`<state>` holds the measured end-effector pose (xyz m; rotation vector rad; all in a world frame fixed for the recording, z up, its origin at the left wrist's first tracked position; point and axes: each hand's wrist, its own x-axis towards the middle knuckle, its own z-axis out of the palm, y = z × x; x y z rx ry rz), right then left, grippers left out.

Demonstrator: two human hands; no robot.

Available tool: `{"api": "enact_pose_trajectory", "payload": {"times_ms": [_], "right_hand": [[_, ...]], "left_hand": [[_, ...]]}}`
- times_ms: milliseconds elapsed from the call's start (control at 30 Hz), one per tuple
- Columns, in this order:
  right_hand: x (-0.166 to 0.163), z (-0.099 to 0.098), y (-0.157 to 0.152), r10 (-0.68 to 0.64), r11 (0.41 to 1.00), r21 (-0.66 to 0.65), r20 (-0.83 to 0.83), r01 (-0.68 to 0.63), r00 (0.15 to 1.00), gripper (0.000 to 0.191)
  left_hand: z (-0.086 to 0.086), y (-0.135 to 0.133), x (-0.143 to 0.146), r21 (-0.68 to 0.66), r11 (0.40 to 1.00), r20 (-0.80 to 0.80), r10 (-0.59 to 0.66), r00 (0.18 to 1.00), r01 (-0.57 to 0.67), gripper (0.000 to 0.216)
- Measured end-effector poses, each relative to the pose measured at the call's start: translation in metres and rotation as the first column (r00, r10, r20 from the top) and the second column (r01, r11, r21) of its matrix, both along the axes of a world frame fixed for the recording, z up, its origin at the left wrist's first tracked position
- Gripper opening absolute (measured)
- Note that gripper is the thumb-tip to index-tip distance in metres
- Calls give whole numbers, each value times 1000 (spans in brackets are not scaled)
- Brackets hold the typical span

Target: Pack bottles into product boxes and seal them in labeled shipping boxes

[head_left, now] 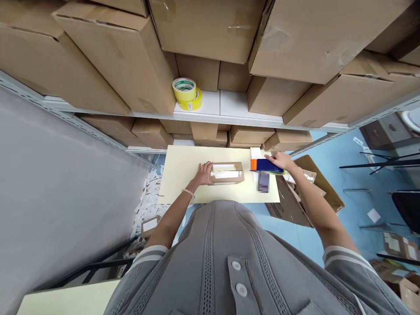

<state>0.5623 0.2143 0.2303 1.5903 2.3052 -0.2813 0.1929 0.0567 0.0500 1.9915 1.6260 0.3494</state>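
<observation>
A small cardboard box (227, 173) with a white label on top lies on the pale yellow table (183, 175). My left hand (204, 173) rests against the box's left end, fingers curled on it. My right hand (279, 161) grips a blue and orange tape dispenser (262, 165) just right of the box, above the table's right part. A small blurred item (263, 181) lies on the table below the dispenser.
Shelves packed with large cardboard boxes (210, 26) rise ahead. Two yellow tape rolls (186, 92) sit on the white shelf. Flattened cartons (295, 197) lie on the blue floor at right, paper scraps (147, 197) at left. A grey wall stands left.
</observation>
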Motion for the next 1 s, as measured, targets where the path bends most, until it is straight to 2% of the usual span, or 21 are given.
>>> {"api": "enact_pose_trajectory", "payload": {"times_ms": [67,167,267,400,533,667,833,1000], "right_hand": [[27,2,3,-11,999,36,86,8,996,73],[35,-2,2,31,997,60,176,-42,984,74],[20,-14,0,65,995,54,222,-79,973,71],[5,-33,1,16,1000,21,236,-22,972,69],[-7,-51,-4,-22,999,-22,209,27,978,66],[-40,-67,-17,-13,998,-61,148,22,989,61],[-82,-78,-18,-1,995,-100,78,8,997,51],[-89,-83,-5,-46,992,-111,100,58,994,47]], "left_hand": [[0,1,0,-2,1000,8,-4,1000,4,120],[2,2,1,-21,1000,-1,-3,1000,3,122],[4,3,1,-39,999,-26,-7,1000,6,122],[6,3,2,-49,999,-35,-12,999,11,123],[6,1,3,-54,999,-24,-2,1000,1,123],[5,0,5,-56,998,-24,10,1000,-11,123],[6,-3,7,-64,998,-31,18,999,-20,123],[8,-3,7,-68,997,31,26,999,-24,123]]}}
